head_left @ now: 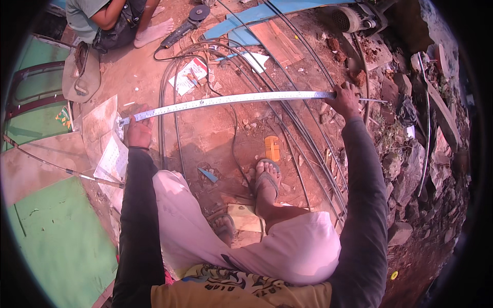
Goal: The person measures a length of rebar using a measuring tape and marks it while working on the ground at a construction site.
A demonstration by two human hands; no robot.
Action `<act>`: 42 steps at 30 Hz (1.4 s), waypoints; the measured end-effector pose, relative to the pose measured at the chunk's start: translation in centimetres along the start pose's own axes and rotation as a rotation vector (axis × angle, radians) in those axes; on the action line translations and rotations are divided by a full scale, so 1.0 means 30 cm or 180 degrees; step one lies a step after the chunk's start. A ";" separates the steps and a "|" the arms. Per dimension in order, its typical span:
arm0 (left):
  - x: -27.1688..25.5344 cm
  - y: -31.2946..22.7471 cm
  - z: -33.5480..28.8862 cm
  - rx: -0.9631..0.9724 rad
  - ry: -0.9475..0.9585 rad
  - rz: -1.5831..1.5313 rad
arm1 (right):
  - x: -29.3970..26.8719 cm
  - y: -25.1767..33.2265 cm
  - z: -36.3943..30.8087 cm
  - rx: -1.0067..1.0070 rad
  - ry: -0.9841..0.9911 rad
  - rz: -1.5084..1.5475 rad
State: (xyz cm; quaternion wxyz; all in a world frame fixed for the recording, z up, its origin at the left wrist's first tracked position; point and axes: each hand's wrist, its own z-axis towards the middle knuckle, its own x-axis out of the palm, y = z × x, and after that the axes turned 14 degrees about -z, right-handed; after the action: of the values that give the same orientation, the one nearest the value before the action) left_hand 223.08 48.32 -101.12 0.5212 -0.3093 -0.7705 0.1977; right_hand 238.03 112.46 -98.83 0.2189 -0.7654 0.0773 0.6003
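A white measuring tape is stretched across in front of me, marked along its length and slightly bowed. My left hand pinches it close to its left end, the thumb on top and other fingers partly behind. At the far right, my right hand is closed round the other end; whatever sits inside that grip is mostly covered. A thin grey strip or rod sticks out past the right hand; whether it joins the tape, I cannot tell. Beneath the tape, several long dark rods lie on the reddish ground.
A person crouches at the far left, beside an angle grinder. Green metal panels lie at left. Rubble and stones line the right side. A motor-like machine stands far right. My sandalled foot is near the rods.
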 end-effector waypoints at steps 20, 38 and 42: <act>0.020 0.010 -0.013 0.0094 0.0042 -0.0274 | 0.007 0.034 -0.010 -0.0022 -0.0311 -0.0021; 0.019 0.008 -0.019 -0.0061 -0.0006 -0.0131 | -0.003 0.020 -0.006 -0.0007 -0.0015 -0.0109; 0.001 -0.011 -0.012 -0.0165 0.0065 -0.0205 | -0.008 0.026 -0.002 -0.0086 -0.0141 -0.0176</act>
State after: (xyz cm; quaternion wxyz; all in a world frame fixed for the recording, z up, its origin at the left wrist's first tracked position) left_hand 223.32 48.08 -100.75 0.5269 -0.2997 -0.7796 0.1576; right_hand 237.73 111.71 -98.78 0.2268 -0.7566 0.0432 0.6117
